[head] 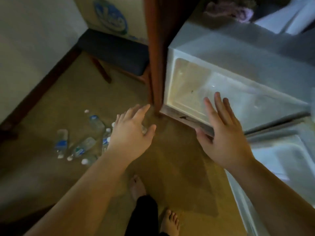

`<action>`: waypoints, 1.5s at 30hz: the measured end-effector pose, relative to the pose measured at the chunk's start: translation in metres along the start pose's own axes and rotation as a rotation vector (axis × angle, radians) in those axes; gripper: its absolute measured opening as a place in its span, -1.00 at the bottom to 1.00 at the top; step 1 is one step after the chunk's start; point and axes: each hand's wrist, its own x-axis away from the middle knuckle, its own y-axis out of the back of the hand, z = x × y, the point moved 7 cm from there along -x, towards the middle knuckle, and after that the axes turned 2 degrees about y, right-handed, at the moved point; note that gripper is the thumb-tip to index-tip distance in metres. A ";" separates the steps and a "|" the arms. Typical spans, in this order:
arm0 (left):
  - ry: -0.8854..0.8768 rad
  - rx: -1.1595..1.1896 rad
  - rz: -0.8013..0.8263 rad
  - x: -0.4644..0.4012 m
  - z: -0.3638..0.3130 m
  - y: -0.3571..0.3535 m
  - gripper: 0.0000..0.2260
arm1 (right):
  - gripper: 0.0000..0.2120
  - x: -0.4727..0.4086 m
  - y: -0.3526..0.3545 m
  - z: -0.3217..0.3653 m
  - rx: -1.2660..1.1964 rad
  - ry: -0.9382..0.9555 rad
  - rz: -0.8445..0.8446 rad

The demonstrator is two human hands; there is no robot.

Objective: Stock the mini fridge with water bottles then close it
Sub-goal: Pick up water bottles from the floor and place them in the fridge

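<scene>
Several water bottles (pixel 81 143) lie scattered on the carpet (pixel 170 159), well to the left of the mini fridge (pixel 221 53) and apart from it; none is inside yet as far as the dim, blurred view shows. The fridge stands open, its door (pixel 281 167) swung out to the right of the cabinet, and a wooden post (pixel 154 48) rises just beside its left edge.

Both hands are empty. The left hand (pixel 131 132) hovers with spread, relaxed fingers between the bottles and the fridge, above the nearest caps, gripping nothing. The right hand (pixel 223 133) is flat and spread in front of the fridge's lower front edge; whether it touches the edge I cannot tell.

By my judgement, stocking has not begun. The bottles look small, full and clear, so each should be moderately light yet heavy enough to roll or slip. Thin plastic walls will dent under a hard squeeze, and the label band may be slick. The best hold is likely around the middle of the body, or at the stiffer neck just under the white cap.
</scene>
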 end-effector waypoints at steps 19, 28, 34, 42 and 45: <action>0.540 0.210 -0.198 -0.026 0.307 -0.030 -0.60 | -0.38 -0.158 -0.266 0.187 0.017 0.281 0.499; 0.433 0.149 0.029 -0.059 0.357 -0.143 -0.51 | -0.34 -0.191 -0.412 0.207 0.079 0.483 0.680; 0.337 0.009 0.077 -0.083 0.364 -0.207 -0.53 | -0.38 -0.195 -0.478 0.188 0.095 0.564 0.694; 0.252 -0.198 0.094 -0.115 0.376 -0.240 -0.58 | -0.60 -0.219 -0.506 0.170 -0.010 0.598 0.598; 0.226 -0.184 0.088 -0.125 0.374 -0.227 -0.64 | -0.76 -0.224 -0.488 0.156 -0.110 0.596 0.528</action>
